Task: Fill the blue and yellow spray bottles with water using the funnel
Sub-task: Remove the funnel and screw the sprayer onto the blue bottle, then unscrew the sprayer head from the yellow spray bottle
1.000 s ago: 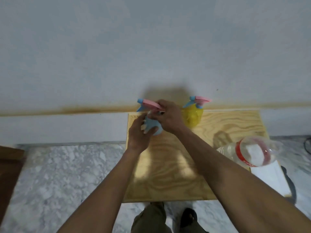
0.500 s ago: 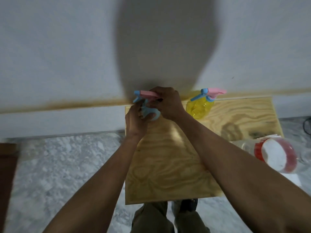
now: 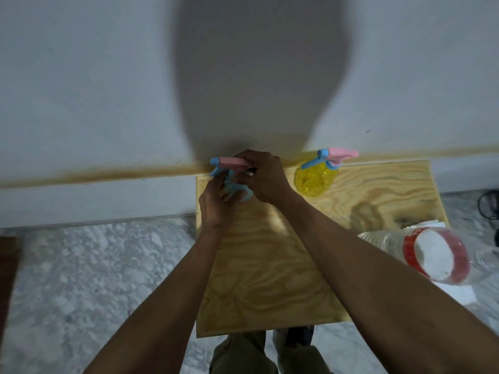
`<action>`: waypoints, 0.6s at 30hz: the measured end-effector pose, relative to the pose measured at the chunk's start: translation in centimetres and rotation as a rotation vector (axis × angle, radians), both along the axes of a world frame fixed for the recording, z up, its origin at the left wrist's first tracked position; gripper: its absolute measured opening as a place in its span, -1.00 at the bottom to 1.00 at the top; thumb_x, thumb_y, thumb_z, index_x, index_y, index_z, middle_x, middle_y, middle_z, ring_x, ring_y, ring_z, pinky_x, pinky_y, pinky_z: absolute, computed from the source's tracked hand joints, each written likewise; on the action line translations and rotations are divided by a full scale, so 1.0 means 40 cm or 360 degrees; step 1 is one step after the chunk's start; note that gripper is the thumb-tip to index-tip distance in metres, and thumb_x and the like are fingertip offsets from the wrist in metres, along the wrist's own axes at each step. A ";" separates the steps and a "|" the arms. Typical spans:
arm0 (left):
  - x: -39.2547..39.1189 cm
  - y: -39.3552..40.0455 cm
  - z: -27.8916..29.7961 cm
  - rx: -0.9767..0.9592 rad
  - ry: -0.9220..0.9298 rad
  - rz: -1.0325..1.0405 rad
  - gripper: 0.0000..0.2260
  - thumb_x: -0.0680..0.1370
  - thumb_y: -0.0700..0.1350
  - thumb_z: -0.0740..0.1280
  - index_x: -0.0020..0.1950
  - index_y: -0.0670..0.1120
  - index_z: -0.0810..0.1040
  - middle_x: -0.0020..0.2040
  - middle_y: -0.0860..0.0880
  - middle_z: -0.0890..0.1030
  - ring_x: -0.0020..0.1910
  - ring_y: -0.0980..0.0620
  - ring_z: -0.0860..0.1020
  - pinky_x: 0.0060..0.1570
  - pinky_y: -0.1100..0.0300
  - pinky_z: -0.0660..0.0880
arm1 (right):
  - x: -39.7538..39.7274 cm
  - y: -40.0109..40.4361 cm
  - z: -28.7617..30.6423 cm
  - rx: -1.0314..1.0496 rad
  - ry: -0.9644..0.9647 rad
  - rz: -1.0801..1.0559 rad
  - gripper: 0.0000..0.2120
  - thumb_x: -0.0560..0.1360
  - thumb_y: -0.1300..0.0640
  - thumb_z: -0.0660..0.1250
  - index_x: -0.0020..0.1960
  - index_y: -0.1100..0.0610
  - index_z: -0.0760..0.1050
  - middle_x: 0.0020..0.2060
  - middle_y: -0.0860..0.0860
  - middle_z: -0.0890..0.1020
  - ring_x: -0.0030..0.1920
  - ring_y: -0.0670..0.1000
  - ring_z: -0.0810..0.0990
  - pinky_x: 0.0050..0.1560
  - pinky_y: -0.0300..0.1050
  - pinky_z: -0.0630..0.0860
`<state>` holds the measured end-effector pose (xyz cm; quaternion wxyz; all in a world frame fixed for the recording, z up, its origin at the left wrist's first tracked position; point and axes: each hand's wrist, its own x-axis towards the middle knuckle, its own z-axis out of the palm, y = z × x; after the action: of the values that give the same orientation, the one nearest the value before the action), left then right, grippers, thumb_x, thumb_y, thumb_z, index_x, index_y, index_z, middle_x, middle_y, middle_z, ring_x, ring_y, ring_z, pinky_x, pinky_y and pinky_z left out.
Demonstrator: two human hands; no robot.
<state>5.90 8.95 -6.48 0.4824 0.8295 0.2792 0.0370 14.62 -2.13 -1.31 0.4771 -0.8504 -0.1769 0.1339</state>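
Hands [image 3: 216, 203] [image 3: 266, 175] clasped around blue spray bottle [image 3: 237, 188], forearms outstretched.

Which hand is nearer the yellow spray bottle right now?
Right. The right hand grips the blue spray bottle just beside the yellow spray bottle; the left hand is on the blue bottle's far side.

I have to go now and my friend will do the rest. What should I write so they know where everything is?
Left hand holds the blue spray bottle by its body; right hand grips its pink spray head.
Yellow spray bottle stands beside it on the wooden board, head on.
Clear water bottle lies at the board's right edge.
No funnel in view.
Nothing visibly filled yet: open both, find the funnel, pour.
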 end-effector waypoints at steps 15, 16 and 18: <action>-0.066 -0.214 -0.032 -0.0003 0.0312 -0.0136 -0.58 0.45 -0.07 0.53 0.22 -0.21 0.52 0.10 -0.20 0.61 0.13 -0.19 0.57 0.08 0.08 0.42 | -0.124 -0.278 0.071 -0.0056 -0.0113 -0.1362 -0.44 0.36 0.28 0.48 0.29 0.13 0.34 0.11 0.07 0.48 0.03 0.06 0.53 0.10 0.03 0.52; -0.047 -0.246 -0.029 -0.0038 0.0273 -0.0175 -0.51 0.44 -0.07 0.54 0.28 -0.22 0.50 0.16 -0.21 0.59 0.18 -0.18 0.55 0.15 0.07 0.42 | -0.102 -0.291 0.074 -0.0080 -0.0076 -0.1334 -0.36 0.37 0.27 0.49 0.37 0.13 0.31 0.16 0.07 0.48 0.09 0.06 0.53 0.14 0.01 0.51; 0.002 -0.306 -0.015 -0.0102 0.0192 -0.0254 -0.37 0.44 -0.06 0.55 0.42 -0.22 0.40 0.30 -0.19 0.53 0.30 -0.15 0.49 0.27 0.08 0.39 | -0.061 -0.308 0.077 -0.0066 0.0068 -0.1251 -0.25 0.39 0.25 0.52 0.47 0.11 0.24 0.24 0.06 0.53 0.20 0.06 0.54 0.21 0.00 0.49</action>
<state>5.99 -3.30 -7.08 0.4924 0.8339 0.2419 -0.0606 12.18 -14.44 1.76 0.4783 -0.8598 0.1749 -0.0376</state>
